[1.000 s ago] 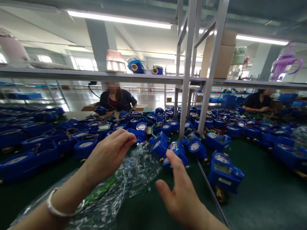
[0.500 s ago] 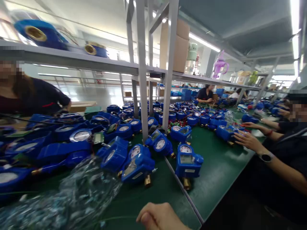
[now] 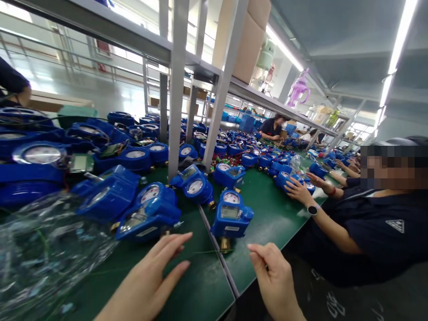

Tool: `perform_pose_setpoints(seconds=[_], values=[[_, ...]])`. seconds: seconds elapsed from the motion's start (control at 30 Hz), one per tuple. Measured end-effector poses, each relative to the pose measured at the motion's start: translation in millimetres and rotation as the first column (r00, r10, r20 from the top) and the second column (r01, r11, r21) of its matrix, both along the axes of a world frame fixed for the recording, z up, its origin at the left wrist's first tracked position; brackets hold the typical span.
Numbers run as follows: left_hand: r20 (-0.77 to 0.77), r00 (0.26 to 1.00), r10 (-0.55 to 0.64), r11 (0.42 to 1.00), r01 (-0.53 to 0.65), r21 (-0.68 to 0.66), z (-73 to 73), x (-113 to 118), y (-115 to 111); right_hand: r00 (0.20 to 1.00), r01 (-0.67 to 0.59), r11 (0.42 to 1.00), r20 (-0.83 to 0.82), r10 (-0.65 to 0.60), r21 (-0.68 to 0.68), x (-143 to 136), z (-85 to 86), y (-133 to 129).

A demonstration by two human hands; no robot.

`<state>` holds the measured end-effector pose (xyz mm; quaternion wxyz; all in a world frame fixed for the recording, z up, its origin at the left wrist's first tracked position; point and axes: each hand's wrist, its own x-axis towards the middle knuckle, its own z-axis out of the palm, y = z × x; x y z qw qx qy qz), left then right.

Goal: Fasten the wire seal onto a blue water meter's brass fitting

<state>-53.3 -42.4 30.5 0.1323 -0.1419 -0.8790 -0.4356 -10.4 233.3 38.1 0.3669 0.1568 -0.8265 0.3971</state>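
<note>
My left hand (image 3: 152, 274) is over the green table, fingers stretched forward and thumb apart, with nothing visible in it. Thumb and forefinger of my right hand (image 3: 274, 276) are pinched together at the table's front edge. A thin green strand (image 3: 207, 252), like a wire, runs across the table toward that pinch; its far end is hard to follow. Just beyond my hands stands a blue water meter (image 3: 230, 216) with a small display and a brass fitting. Another blue meter (image 3: 149, 218) lies tilted beyond my left fingertips.
Crumpled clear plastic (image 3: 50, 254) covers the left front. Many blue meters (image 3: 135, 156) crowd the table behind. Grey shelf posts (image 3: 177, 89) rise from the table. At right, a co-worker's hand (image 3: 301, 191) touches a meter. A metal seam (image 3: 214, 247) crosses the tabletop.
My view has turned right and dipped. My left hand has come into view with its fingers spread. My right hand has moved to the right, still pinched, with the strand trailing from it.
</note>
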Motion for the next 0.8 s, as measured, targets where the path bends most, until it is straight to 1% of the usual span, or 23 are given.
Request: perform_pose_setpoints(seconds=[0.07,0.13,0.2,0.27,0.3,0.4,0.5,0.57,0.6,0.63,0.7,0.8], values=[[0.022,0.990,-0.141,0.988,0.139,0.062,-6.0,-25,31,0.999,-0.004,1.000,-0.034,0.003,-0.026,1,-1.8,12],[-0.024,0.986,-0.165,0.980,0.167,0.108,-10.3,-52,62,0.999,0.005,0.996,-0.039,-0.009,-0.094,3,-8.8,26],[-0.072,0.984,-0.164,0.973,0.173,0.152,-12.0,-71,91,0.998,0.063,0.982,-0.012,-0.066,-0.176,7,-18.4,40],[-0.095,0.978,-0.186,0.965,0.200,0.170,-10.7,-80,116,0.990,0.139,0.960,0.030,-0.135,-0.244,11,-26.4,53],[-0.097,0.974,-0.205,0.961,0.219,0.170,-9.2,-82,126,0.988,0.157,0.953,0.049,-0.149,-0.260,12,-28.7,58],[-0.056,0.970,-0.236,0.950,0.243,0.195,-5.7,-82,148,0.987,0.160,0.956,0.059,-0.150,-0.247,9,-26.2,70],[0.026,0.975,-0.222,0.936,0.206,0.285,-10.2,-81,152,0.985,0.167,0.977,-0.020,-0.171,-0.132,-3,-10.8,76],[0.076,0.972,-0.222,0.915,0.180,0.360,-18.7,-79,145,0.970,0.220,0.975,-0.108,-0.217,0.016,-13,3.9,75],[0.099,0.970,-0.223,0.903,0.168,0.395,-23.9,-77,140,0.957,0.259,0.960,-0.160,-0.242,0.101,-19,11.5,73],[0.121,0.966,-0.227,0.892,0.156,0.425,-29.4,-75,135,0.941,0.303,0.935,-0.214,-0.262,0.185,-24,18.8,70],[0.167,0.956,-0.242,0.871,0.138,0.472,-39.8,-71,125,0.911,0.377,0.865,-0.298,-0.283,0.331,-35,31.0,63],[0.222,0.930,-0.294,0.839,0.140,0.525,-51.2,-70,115,0.910,0.402,0.768,-0.310,-0.274,0.498,-47,40.5,51]])
